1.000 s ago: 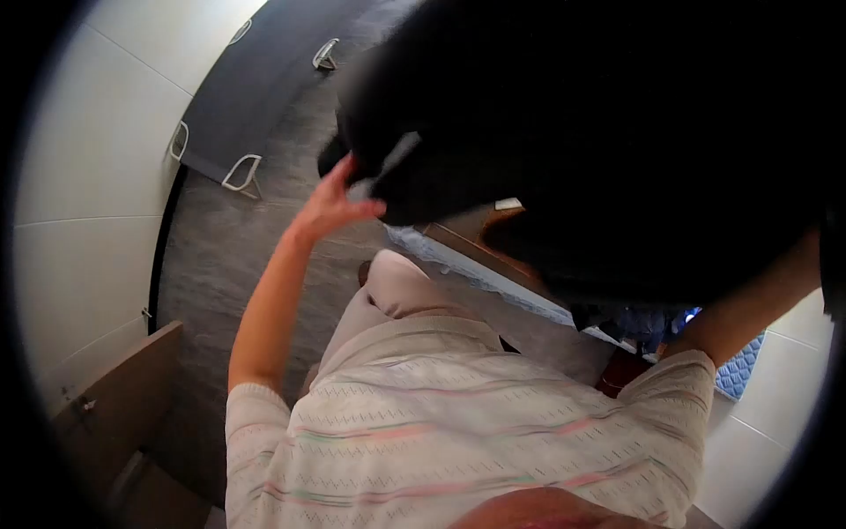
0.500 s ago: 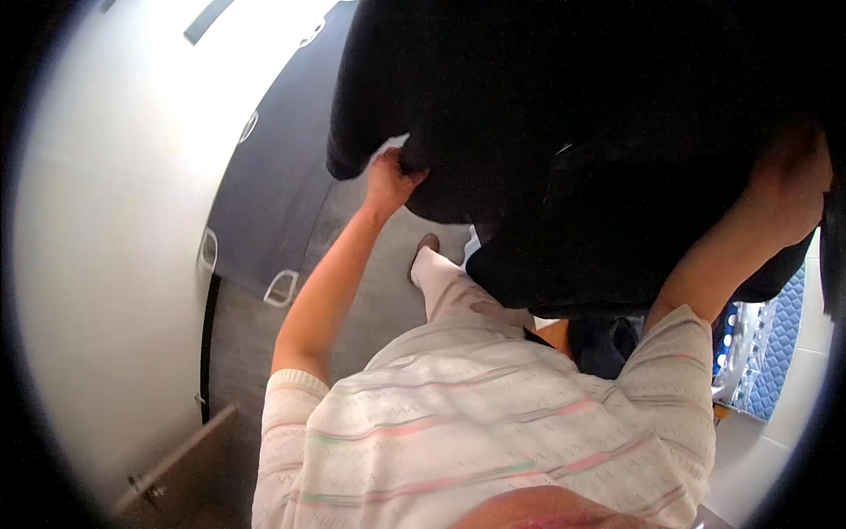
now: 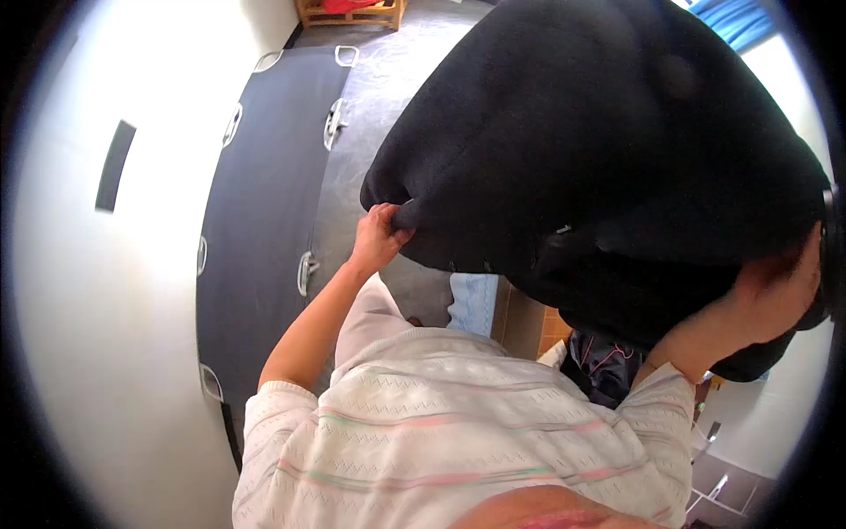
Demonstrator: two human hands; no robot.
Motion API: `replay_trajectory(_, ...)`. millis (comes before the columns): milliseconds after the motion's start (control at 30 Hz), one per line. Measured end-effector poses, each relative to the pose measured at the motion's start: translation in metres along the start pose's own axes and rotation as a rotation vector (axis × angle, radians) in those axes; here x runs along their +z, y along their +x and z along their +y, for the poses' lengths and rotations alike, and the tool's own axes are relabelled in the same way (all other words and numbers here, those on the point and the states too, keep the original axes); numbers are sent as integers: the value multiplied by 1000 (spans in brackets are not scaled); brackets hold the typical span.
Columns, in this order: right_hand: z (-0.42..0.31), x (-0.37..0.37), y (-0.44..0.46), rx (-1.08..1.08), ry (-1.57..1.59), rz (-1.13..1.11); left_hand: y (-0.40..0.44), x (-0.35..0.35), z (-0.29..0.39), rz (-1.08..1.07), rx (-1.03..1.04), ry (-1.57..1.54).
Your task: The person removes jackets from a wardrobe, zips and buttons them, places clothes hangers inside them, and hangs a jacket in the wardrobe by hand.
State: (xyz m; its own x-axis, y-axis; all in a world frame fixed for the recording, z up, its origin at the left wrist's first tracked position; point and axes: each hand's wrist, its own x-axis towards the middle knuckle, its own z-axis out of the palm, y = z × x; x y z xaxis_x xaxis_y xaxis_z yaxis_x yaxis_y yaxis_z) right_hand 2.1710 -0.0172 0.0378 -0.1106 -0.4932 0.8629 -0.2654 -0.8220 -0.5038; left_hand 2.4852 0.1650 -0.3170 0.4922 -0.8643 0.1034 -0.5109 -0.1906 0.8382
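Observation:
A big black coat [image 3: 564,132] of thick cloth hangs spread out in front of me, filling the upper right. Small marks like buttonholes run along its lower edge, and a small pale tag shows near its middle. My left hand [image 3: 381,236] is closed on the coat's left edge, thumb and fingers pinching the cloth. At the far right, my right hand [image 3: 780,286] grips the coat from its lower side; its fingers are partly hidden in shadow and folds. Beside that hand, a dark object with a pale rim [image 3: 829,256] is cut off by the picture's edge.
A dark grey folding cot [image 3: 264,167] with white metal legs stands along the white wall [image 3: 150,291] at left. Farther back is a wooden stand [image 3: 352,16] with something red. Light blue cloth [image 3: 473,300] and a black shiny bag [image 3: 604,370] lie below the coat.
My view has turned and risen, bringing the whole cot and the wooden stand into sight. The coat is lifted and spread wider, with both hands still on it.

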Motion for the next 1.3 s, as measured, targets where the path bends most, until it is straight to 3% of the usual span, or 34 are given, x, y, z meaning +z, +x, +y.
replay_trajectory(100,25,15,20,-10,-138,-27,65,-25,3,-158,20,-38)
replay_trajectory(233,55,44,56,-1,-313,-68,152,-51,-8,-192,177,-102)
replay_trajectory(300,77,62,85,3,-399,-105,196,-63,0,-259,113,-149)
replay_trajectory(467,175,120,157,-3,-495,-231,314,-55,26,-267,172,-181)
replay_trajectory(533,235,149,183,1,-481,-284,366,-33,26,-246,122,-240)
replay_trajectory(633,342,183,220,28,-423,-347,454,13,62,-202,236,-57)
replay_trajectory(700,425,205,232,126,-361,-388,521,63,88,-212,311,38)
replay_trajectory(767,513,214,233,376,-302,-374,590,137,91,-230,461,24)
replay_trajectory(800,556,212,223,558,-234,-324,620,176,86,-191,623,141)
replay_trajectory(867,628,195,179,897,-72,-195,658,251,64,-304,557,303)
replay_trajectory(933,664,183,96,1132,30,-204,660,304,26,-495,458,449)
replay_trajectory(967,650,188,48,1077,-20,-413,663,327,13,-581,411,525)
replay_trajectory(1033,621,213,-52,1295,-271,-272,659,344,-10,-824,356,642)
replay_trajectory(1100,605,190,-155,1538,-440,-375,658,357,-43,-902,344,665)
replay_trajectory(1167,587,175,-241,1551,-610,-369,664,366,-61,-905,390,641)
replay_trajectory(1300,530,207,-296,1637,-728,-404,679,370,-84,-813,598,579)
